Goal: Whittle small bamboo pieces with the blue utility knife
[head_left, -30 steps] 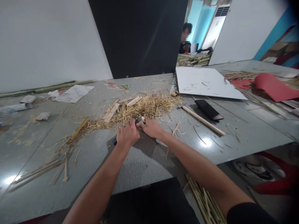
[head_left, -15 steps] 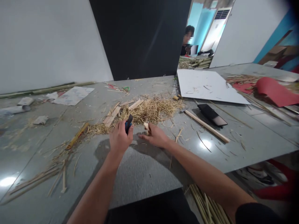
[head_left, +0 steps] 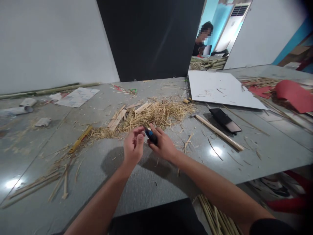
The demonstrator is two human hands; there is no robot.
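Note:
My right hand [head_left: 163,143] is closed around a small black-and-blue tool [head_left: 152,135], above the grey table in the middle. Its dark tip points up and left; its exact kind is hard to make out. Just to the left, my left hand [head_left: 134,142] faces it with fingers loosely bent and apart, close to the tip. I see nothing held in it. Beyond both hands lies a heap of straw-like shavings [head_left: 161,114], with flat pale wood strips [head_left: 118,119] at its left end.
A wooden-handled tool [head_left: 218,132] and a black phone-like object [head_left: 225,120] lie to the right. Behind them is a white board [head_left: 217,88], with red sheets [head_left: 292,94] farther right. A yellow stick [head_left: 80,139] lies left. A person [head_left: 202,39] sits in the background.
The black-and-blue tool has passed from my left hand to my right. The small pale piece that was in my right hand no longer shows clearly. My view has shifted slightly.

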